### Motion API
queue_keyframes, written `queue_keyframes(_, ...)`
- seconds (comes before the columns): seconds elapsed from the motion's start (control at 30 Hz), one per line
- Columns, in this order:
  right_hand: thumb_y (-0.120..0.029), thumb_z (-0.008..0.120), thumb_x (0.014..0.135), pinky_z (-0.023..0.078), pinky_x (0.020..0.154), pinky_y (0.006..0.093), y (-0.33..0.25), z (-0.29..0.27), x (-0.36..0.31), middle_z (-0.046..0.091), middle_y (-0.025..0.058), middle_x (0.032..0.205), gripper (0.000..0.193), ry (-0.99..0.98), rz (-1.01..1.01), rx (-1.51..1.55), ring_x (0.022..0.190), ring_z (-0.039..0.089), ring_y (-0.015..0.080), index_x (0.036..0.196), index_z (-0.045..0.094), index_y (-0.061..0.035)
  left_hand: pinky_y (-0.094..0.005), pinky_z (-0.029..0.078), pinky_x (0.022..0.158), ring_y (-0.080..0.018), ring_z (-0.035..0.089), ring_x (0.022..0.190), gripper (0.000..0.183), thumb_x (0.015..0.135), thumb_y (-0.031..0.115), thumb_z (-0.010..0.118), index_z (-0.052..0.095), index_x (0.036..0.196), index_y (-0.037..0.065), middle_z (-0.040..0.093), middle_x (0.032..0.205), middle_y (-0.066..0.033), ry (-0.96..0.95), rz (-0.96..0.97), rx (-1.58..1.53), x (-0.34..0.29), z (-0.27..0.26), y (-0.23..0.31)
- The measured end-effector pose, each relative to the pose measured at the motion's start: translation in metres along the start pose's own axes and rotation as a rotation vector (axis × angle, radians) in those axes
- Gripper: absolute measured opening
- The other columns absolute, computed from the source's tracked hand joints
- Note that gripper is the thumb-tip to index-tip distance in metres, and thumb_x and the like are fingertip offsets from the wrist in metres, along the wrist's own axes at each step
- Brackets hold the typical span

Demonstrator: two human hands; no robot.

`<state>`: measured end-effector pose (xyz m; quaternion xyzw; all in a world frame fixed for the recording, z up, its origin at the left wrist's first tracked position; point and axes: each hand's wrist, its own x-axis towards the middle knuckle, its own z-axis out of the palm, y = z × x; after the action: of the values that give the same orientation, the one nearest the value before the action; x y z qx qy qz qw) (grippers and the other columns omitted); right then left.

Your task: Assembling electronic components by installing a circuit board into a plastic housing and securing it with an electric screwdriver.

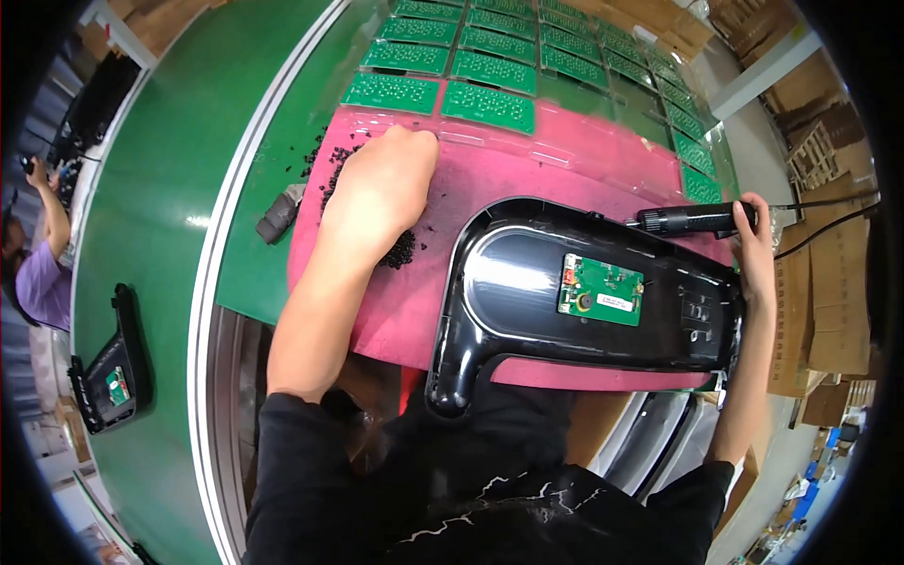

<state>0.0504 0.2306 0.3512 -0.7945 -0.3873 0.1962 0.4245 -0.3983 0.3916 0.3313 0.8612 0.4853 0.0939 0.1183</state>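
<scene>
A glossy black plastic housing (527, 344) lies across the pink mat (395, 325) in front of me, with its hollow side up. Inside it sits a green circuit board (617, 282) with a white label. My left hand (391, 169) is closed, knuckles up, over a scatter of small black screws (399, 250); its fingertips are hidden, so whatever they pinch does not show. At the right end of the housing, my right hand (750, 247) has its fingers round the rear of a black electric screwdriver (686, 219), which lies along the housing's far edge, tip leftward.
Clear trays with rows of green circuit boards (492, 71) stand beyond the mat. Along the left runs a green conveyor belt (160, 235) carrying another black housing (118, 367). A dark cable (829, 202) trails right from the screwdriver. A co-worker in a purple sleeve (45, 290) is at far left.
</scene>
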Motion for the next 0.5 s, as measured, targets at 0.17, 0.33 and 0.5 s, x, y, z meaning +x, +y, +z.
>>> queue_keyframes(0.17, -0.014, 0.064, 0.097, 0.056, 0.081, 0.0353, -0.052, 0.062, -0.023, 0.053, 0.0191, 0.123, 0.061, 0.299, -0.448, 0.584, 0.102, 0.063, 0.0241, 0.143, 0.024, -0.0076, -0.0453, 0.054, 0.072, -0.0393, 0.068, 0.080, 0.012, 0.062, -0.008, 0.068, 0.066, 0.073, -0.003, 0.068, 0.077, -0.0215, 0.079, 0.034, -0.008, 0.009, 0.013, -0.007)
queue_keyframes(0.33, -0.028, 0.056, 0.102, 0.050, 0.088, 0.0372, -0.070, 0.099, -0.040, 0.060, 0.0124, 0.107, 0.036, -0.175, -0.179, 0.951, 0.100, 0.061, 0.0235, 0.128, 0.045, -0.0045, -0.0429, 0.054, 0.070, -0.0365, 0.069, 0.075, 0.014, 0.063, -0.007, 0.067, 0.068, 0.076, -0.004, 0.068, 0.078, -0.0218, 0.023, 0.134, -0.078, 0.011, 0.003, -0.014)
queue_keyframes(0.5, -0.040, 0.050, 0.103, 0.046, 0.087, 0.0390, -0.087, 0.097, -0.054, 0.053, 0.0054, 0.093, 0.040, -0.142, -0.340, 1.281, 0.089, 0.053, 0.0195, 0.125, 0.046, -0.0070, -0.0371, 0.055, 0.073, -0.0303, 0.071, 0.078, 0.013, 0.074, 0.000, 0.070, 0.072, 0.086, -0.004, 0.071, 0.082, -0.0205, 0.076, 0.171, -0.461, 0.010, -0.025, 0.024)
